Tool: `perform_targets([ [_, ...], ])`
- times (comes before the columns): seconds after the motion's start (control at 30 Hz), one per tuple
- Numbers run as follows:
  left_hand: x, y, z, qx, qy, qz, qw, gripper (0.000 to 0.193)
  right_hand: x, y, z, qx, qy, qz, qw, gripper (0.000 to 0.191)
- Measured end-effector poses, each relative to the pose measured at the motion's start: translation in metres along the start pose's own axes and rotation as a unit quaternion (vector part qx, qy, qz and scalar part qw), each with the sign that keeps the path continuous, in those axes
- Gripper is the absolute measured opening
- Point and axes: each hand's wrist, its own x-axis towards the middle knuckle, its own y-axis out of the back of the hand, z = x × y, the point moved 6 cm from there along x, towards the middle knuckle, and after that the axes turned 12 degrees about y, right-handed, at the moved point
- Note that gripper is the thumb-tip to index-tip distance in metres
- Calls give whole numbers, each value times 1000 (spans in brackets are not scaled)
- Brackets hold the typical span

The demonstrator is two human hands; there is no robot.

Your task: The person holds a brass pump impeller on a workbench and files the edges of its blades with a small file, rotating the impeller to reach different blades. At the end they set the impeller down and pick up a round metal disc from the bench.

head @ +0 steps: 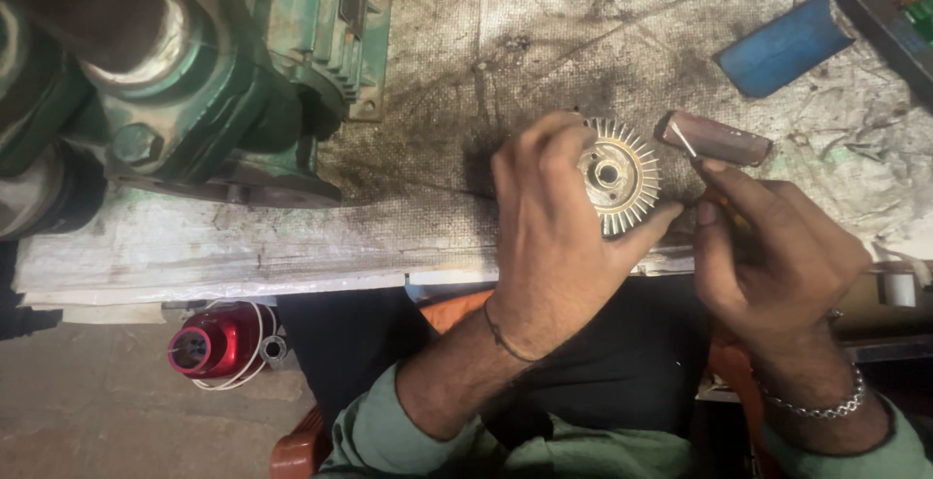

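Left hand [549, 236]: grip clamped around finned metal wheel [620, 176] at table [437, 100] edge. Right hand [777, 251]: grip closed on thin tool [686, 142], tip beside wheel rim.

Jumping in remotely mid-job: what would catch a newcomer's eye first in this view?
At centre, the left hand grips a pale finned metal wheel over the grimy bench mat, while the right hand works a small tool at its rim. A big green machine casting fills the upper left corner.
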Motion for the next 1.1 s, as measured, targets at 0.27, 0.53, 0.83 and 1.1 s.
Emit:
perform_targets([
  [0.27,-7,-1,3,28,-19,6,999,96,11,15,-10,121,-76,13,990,27],
  [0.53,-10,-2,7,39,-39,28,998,93,13,29,-31,22,-119,-205,971,41],
  [0.83,-17,0,25,124,-86,51,987,45,-9,30,-47,-122,-68,-244,960,44],
  [1.1,-12,-1,30,124,-56,62,989,41,21,20,-53,-88,-72,-221,969,40],
])
